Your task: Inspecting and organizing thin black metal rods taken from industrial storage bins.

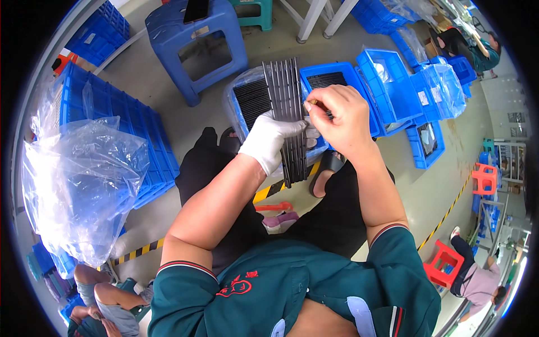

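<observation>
My left hand [266, 138], in a white glove, is closed around a row of long black slotted strips [285, 92]. They lie side by side and stand nearly upright in the view. My bare right hand [349, 119] is closed in a pinch at the right edge of the strips. A small brownish and dark thing shows between its fingers, too hidden to name. Behind the strips, a blue bin [242, 119] lined with clear plastic holds more black strips [251, 96]. To its right, a second blue bin [349, 68] also has black strips in it.
Blue bins [387, 92] are stacked at the right. A blue stool [196, 28] stands ahead. At the left, clear plastic [84, 185] drapes large blue crates [115, 104]. Yellow-black floor tape [272, 191] runs beneath me. Other people sit at lower left and along the right.
</observation>
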`<state>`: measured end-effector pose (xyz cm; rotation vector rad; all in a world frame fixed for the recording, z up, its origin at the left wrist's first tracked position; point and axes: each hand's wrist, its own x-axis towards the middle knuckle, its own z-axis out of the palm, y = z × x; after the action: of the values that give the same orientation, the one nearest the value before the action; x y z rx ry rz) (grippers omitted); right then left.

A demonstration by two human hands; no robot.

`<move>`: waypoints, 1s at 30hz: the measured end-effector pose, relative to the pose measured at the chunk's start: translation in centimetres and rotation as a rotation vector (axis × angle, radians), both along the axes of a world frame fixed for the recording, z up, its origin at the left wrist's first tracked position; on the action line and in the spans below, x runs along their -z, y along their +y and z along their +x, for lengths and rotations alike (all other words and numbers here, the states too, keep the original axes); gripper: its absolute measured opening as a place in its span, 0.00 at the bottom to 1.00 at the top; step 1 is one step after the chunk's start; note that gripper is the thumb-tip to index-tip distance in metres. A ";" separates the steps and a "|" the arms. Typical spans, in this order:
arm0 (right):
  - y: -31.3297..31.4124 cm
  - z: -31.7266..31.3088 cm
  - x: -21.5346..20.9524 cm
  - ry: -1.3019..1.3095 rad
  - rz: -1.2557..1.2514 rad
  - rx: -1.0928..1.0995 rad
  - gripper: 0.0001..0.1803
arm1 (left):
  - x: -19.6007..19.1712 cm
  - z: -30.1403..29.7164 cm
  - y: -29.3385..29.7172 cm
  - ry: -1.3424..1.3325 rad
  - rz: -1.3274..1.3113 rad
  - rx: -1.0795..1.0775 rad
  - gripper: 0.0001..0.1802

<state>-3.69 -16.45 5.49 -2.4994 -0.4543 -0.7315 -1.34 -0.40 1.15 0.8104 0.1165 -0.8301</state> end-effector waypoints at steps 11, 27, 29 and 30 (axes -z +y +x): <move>0.3 0.1 0.7 -0.053 -0.127 0.026 0.05 | -0.1 0.0 -0.3 -0.030 0.033 -0.046 0.14; 0.6 0.1 1.2 0.243 0.548 0.130 0.06 | -0.5 0.5 -0.1 0.074 -0.086 -0.007 0.14; 0.6 0.2 1.2 0.238 0.546 0.119 0.06 | -0.4 0.7 0.0 0.074 -0.087 -0.006 0.15; 0.6 0.2 1.1 0.238 0.547 0.119 0.06 | -0.3 0.7 0.0 0.079 -0.095 -0.008 0.15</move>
<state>-3.48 -15.89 4.38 -2.0662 -0.0102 -0.5057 -0.66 -0.39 1.41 0.6881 0.1491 -0.8542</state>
